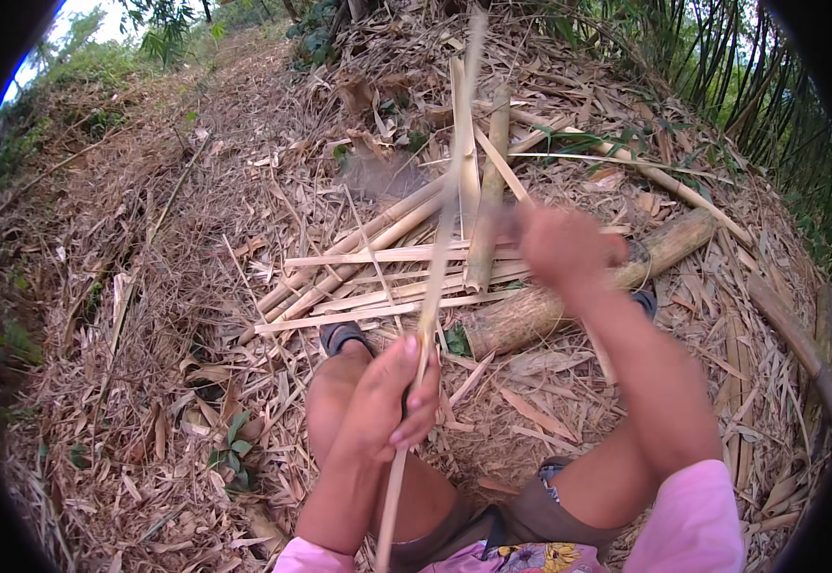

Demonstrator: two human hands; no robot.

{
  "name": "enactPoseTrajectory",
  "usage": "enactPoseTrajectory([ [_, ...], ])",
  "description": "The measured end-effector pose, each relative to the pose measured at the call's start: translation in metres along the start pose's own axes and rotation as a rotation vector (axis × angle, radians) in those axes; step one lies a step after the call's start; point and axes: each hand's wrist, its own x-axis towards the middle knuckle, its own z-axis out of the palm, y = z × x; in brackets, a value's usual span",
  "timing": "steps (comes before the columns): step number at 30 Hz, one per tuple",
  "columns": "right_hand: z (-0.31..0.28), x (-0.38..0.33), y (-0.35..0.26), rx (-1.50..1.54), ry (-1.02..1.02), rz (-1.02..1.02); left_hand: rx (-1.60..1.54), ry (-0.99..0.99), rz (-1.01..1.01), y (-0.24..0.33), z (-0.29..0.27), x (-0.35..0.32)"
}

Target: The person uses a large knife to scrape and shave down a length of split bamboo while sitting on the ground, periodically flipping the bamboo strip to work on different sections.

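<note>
My left hand [399,396] is wrapped round a long, thin bamboo strip [440,263], which stands tilted up in front of me with its lower end between my legs. The strip's upper part is smeared by motion. My right hand [568,248], also blurred, is closed on the dark handle of a large knife. Its grey blade [382,179] is a faint smear pointing left, behind the strip; whether it touches the strip I cannot tell. Beyond my hands lie split bamboo strips [378,313] and a thick bamboo log [530,320].
Round bamboo poles [363,248] lie to the left of an upright-pointing bamboo length [490,181]. A long thin pole [669,181] stretches across the back right. Dry leaves and shavings [148,382] cover the sloping ground. A stump [368,153] stands ahead; bamboo stems [721,67] rise at far right.
</note>
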Motion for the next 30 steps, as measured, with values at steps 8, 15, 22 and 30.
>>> enactPoseTrajectory([
  [8,-0.046,-0.009,0.002,0.352,-0.233,0.110,-0.100,-0.023,0.165,0.015,-0.008,0.004],
  [15,-0.038,-0.040,-0.042,0.336,0.022,-0.361,-0.205,-0.010,0.167,0.004,-0.014,0.010],
  [22,-0.022,-0.064,-0.066,0.241,0.108,-0.566,-0.095,0.244,0.074,-0.005,0.006,0.005],
  [30,-0.022,-0.052,-0.063,0.069,0.208,-0.676,-0.034,0.141,-0.036,-0.016,0.001,0.010],
])
